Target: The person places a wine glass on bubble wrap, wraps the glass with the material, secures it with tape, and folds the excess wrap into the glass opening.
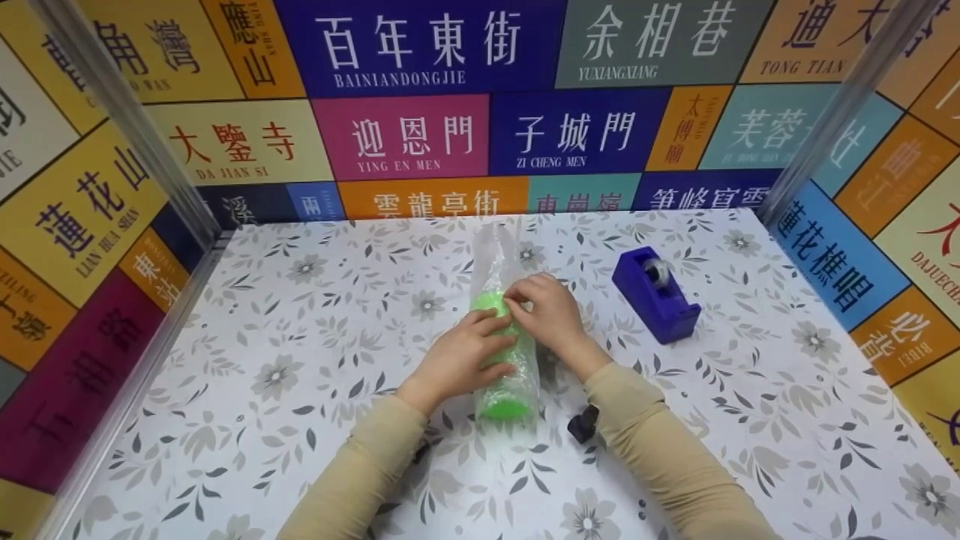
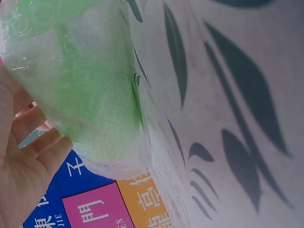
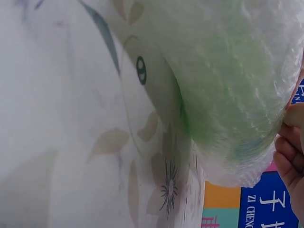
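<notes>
In the head view a bright green cylinder-like object point(image 1: 504, 406), its exact kind hidden, lies lengthwise inside clear bubble wrap point(image 1: 495, 259). The loose far end of the wrap reaches beyond the green part. My left hand point(image 1: 463, 354) rests on the wrapped object from the left, fingers spread across its top. From the right, my right hand point(image 1: 551, 311) bends its fingers and pinches at the wrap's upper surface near the far end of the green part. In the right wrist view those fingertips point(image 3: 284, 154) touch the bubble wrap point(image 3: 237, 104). Whatever lies between them is too small to tell.
A purple tape dispenser point(image 1: 660, 300) with a clear roll stands to the right of my right hand. The table point(image 1: 300, 420) wears a flower-patterned cover. Panels with printed place names point(image 1: 420, 135) wall in the back and sides. A small black object point(image 1: 583, 424) sits by the right sleeve.
</notes>
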`<state>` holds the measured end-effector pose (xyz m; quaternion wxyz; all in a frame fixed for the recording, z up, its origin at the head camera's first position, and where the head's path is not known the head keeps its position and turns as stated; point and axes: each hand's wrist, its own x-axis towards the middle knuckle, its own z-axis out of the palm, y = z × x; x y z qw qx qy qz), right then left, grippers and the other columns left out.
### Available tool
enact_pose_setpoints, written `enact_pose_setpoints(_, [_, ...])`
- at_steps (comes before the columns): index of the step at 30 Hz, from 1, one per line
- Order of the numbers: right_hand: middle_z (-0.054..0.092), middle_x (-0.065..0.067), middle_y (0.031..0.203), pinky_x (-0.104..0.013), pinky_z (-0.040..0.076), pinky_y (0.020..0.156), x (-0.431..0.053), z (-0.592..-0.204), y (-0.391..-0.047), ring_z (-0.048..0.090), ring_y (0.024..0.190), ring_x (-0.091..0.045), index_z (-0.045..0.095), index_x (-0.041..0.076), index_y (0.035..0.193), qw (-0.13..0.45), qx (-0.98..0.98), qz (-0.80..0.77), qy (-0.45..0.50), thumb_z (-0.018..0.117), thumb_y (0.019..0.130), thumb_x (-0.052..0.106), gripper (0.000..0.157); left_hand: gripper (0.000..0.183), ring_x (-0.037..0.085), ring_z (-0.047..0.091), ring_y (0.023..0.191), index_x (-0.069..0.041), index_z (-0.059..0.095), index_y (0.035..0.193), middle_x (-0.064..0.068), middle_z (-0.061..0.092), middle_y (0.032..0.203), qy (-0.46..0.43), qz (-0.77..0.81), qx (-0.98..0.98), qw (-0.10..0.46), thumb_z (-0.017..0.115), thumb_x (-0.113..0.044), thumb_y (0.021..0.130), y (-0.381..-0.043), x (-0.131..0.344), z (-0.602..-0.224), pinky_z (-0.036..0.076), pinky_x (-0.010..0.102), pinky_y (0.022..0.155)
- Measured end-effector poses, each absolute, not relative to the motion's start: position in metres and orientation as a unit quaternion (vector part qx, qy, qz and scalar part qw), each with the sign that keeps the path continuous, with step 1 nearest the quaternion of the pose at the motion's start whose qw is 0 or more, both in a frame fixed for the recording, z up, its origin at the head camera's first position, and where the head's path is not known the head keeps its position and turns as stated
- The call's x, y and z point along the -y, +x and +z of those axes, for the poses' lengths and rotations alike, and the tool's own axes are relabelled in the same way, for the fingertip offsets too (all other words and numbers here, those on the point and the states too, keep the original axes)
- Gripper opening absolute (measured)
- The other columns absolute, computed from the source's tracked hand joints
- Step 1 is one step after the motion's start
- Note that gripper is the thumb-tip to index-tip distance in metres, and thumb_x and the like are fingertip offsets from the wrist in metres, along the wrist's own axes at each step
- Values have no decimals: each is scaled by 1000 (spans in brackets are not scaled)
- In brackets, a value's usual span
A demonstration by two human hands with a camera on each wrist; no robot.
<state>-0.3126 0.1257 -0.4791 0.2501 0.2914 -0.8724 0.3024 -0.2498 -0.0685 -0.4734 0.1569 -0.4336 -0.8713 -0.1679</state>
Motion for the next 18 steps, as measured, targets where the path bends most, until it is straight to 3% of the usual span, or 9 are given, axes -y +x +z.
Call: enact_pose_setpoints(18, [71, -5, 79, -40, 54, 64, -127, -476, -305, 64, 69, -23, 77, 9, 91, 279, 874, 303, 258, 71, 93, 21, 14, 42, 34, 47, 131, -9, 70, 123, 13, 56, 139, -431, -163, 876, 142, 71, -37, 91, -251, 68, -474, 38, 38, 111])
